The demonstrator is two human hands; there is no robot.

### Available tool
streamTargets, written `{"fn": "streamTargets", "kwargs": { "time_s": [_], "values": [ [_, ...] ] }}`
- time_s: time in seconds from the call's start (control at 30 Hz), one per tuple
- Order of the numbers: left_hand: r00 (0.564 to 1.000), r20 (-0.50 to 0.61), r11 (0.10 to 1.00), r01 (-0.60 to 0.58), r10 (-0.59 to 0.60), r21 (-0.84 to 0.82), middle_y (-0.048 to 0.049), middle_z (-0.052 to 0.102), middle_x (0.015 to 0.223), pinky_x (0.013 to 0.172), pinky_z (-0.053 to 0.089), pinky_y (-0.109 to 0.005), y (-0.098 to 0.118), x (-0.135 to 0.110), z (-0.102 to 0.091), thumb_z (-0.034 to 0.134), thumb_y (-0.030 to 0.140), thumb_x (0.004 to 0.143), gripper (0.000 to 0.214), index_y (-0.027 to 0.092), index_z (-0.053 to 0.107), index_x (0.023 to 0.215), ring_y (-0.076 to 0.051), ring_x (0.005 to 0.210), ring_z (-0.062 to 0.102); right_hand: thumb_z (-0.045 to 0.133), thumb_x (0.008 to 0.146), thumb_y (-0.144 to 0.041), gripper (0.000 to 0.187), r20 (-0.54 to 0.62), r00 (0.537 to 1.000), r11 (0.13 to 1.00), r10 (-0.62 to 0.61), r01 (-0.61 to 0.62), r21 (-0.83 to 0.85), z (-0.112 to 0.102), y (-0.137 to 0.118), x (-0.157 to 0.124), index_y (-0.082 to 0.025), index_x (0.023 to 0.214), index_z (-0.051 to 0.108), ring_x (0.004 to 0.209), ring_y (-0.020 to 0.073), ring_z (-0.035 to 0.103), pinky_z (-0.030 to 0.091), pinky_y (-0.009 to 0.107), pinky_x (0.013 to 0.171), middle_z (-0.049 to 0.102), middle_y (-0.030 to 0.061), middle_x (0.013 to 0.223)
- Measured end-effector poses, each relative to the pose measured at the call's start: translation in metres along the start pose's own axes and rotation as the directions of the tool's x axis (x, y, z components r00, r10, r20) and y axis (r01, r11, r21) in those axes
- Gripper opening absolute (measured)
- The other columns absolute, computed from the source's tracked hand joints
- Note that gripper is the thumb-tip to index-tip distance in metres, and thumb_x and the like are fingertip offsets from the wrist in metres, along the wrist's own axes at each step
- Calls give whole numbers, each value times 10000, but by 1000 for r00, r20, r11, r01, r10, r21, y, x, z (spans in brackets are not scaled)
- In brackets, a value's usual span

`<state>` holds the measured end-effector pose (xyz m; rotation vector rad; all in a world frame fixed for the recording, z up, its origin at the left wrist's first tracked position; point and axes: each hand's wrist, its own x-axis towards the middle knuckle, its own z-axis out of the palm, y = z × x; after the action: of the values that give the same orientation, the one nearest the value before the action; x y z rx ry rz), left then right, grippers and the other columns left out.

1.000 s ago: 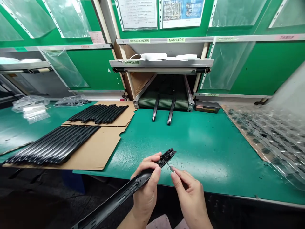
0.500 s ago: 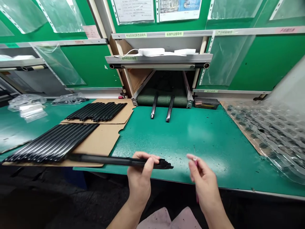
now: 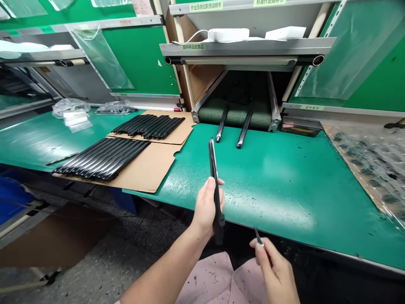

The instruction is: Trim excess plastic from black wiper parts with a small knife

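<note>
My left hand is closed around a long black plastic strip, held nearly upright in front of the table edge, its far end pointing away from me. My right hand pinches a slim craft knife, its narrow blade pointing up and away; the fingers hide most of the handle. The knife and the strip are apart. Beyond my hands, two more black strips lean from the conveyor belt onto the green table.
On the left, rows of black strips lie on cardboard sheets. Clear plastic trays are stacked at right, near a small dark box. Plastic bags lie at back left. A shelf spans the conveyor.
My left hand has swung the strip from lying sideways to nearly upright, pointing away. My right hand has moved lower with the knife. The view has shifted.
</note>
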<state>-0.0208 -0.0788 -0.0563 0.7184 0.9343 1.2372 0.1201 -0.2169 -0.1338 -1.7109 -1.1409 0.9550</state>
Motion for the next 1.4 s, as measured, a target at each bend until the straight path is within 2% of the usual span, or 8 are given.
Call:
{"fn": "streamTargets", "kwargs": {
  "time_s": [0.13,0.3,0.5,0.67,0.8,0.93,1.1,1.4],
  "values": [
    [987,61,988,152,-150,-31,100,256,459,362,195,-170,-3,-5,3,587,637,850,487,156,531,903,-52,373,207,452,975,-528,416,97,895,874,-436,447,-191,0,-57,28,-189,748,528,570,124,432,299,262,560,488,-6,656],
    [970,104,973,226,-220,-52,95,285,441,374,228,-175,-3,-10,5,649,607,809,477,152,516,864,-56,372,251,386,916,-724,577,127,758,678,-640,635,-369,15,-72,45,-179,778,517,630,154,473,270,287,596,522,15,699],
    [938,118,931,340,-325,-137,107,262,430,345,173,-169,-8,-8,6,719,610,735,514,167,480,839,-44,360,190,379,966,-645,554,149,739,645,-657,654,-396,18,-65,39,-185,665,443,575,139,404,210,304,575,471,-4,616],
    [927,160,924,359,-338,-131,96,301,420,363,233,-170,-9,-6,5,687,619,765,503,159,499,850,-50,355,240,589,877,-621,460,71,862,827,-503,503,-253,15,-75,51,-190,732,523,608,121,484,333,260,571,527,-15,688],
    [923,203,923,357,-325,-142,104,276,414,339,173,-163,-5,-5,1,702,587,768,476,162,501,841,-45,335,209,410,1021,-418,320,-11,912,878,-411,392,-273,9,-70,58,-205,1097,636,810,142,603,451,260,690,626,33,955],
    [928,186,925,351,-323,-145,104,266,410,335,164,-171,-5,-2,-3,715,584,754,479,165,497,839,-47,336,196,443,1016,-247,282,23,850,840,-526,523,-142,7,-59,41,-227,1218,639,808,109,614,489,214,691,613,27,943],
    [929,169,925,353,-329,-139,102,252,424,343,161,-172,-7,-3,0,686,576,788,458,168,486,848,-51,358,189,648,895,-147,265,-94,767,771,-634,619,-150,14,-52,21,-209,1150,681,813,120,622,513,214,709,629,31,933],
    [927,194,938,339,-320,-70,103,282,448,361,181,-165,-8,-17,4,630,630,820,494,156,502,871,-38,354,196,679,870,-121,251,-284,641,700,-714,661,-269,12,-65,50,-191,1111,699,819,137,609,519,255,707,635,46,920]
  ]
}}
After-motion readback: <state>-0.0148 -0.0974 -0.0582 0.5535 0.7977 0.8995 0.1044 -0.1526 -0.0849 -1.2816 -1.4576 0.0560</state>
